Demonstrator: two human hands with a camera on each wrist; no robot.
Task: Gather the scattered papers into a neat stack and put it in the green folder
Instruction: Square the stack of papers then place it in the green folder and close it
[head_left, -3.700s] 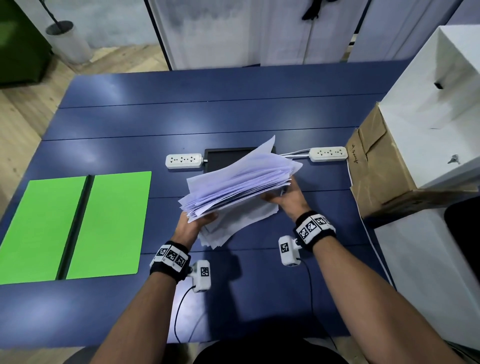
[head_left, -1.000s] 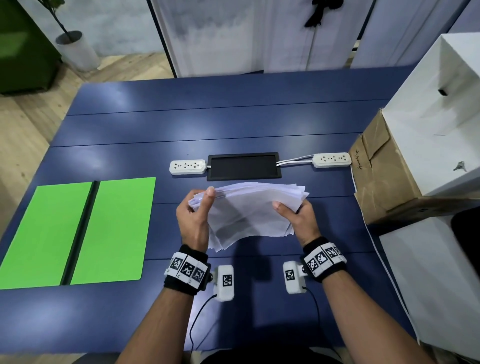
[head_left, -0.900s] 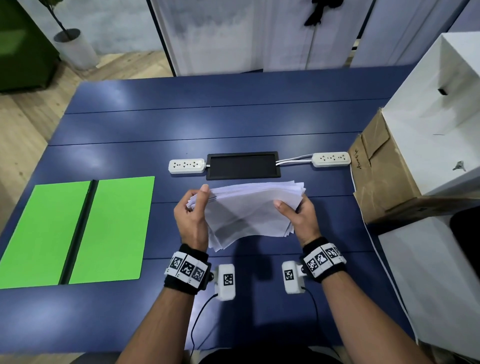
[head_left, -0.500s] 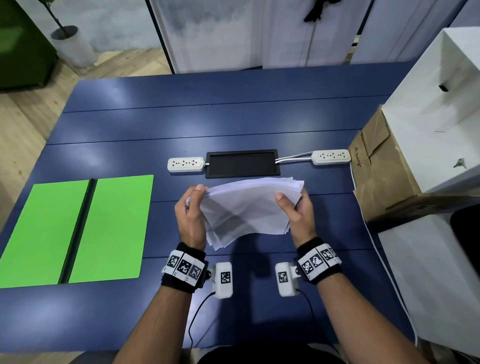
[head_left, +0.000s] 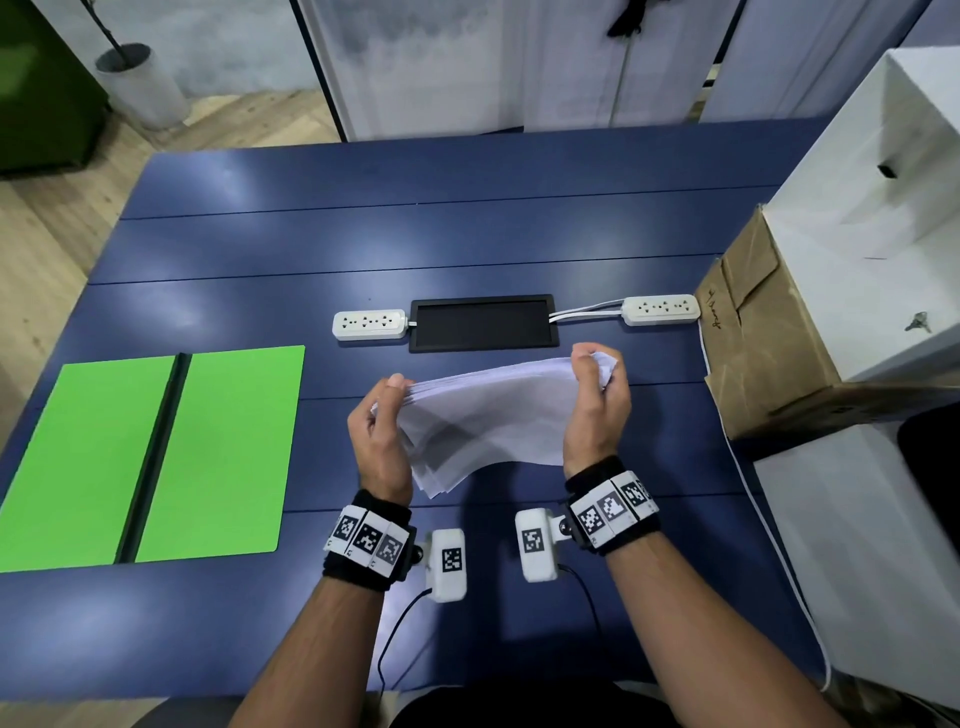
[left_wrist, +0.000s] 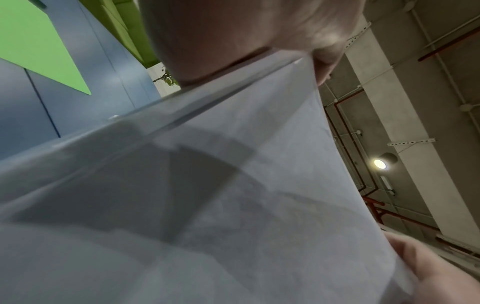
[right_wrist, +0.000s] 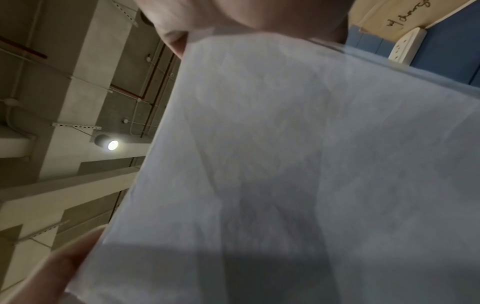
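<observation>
Both hands hold the stack of papers (head_left: 488, 415) upright above the blue table (head_left: 415, 244), the sheets facing the person. The left hand (head_left: 379, 441) grips the left edge with curled fingers and the thumb on the top corner. The right hand (head_left: 597, 410) grips the top right corner, its fingers closed around it. The lower edges of the sheets look uneven, though the wrist views are too blurred to confirm. The green folder (head_left: 218, 447) lies open and flat on the table, well apart to the left.
</observation>
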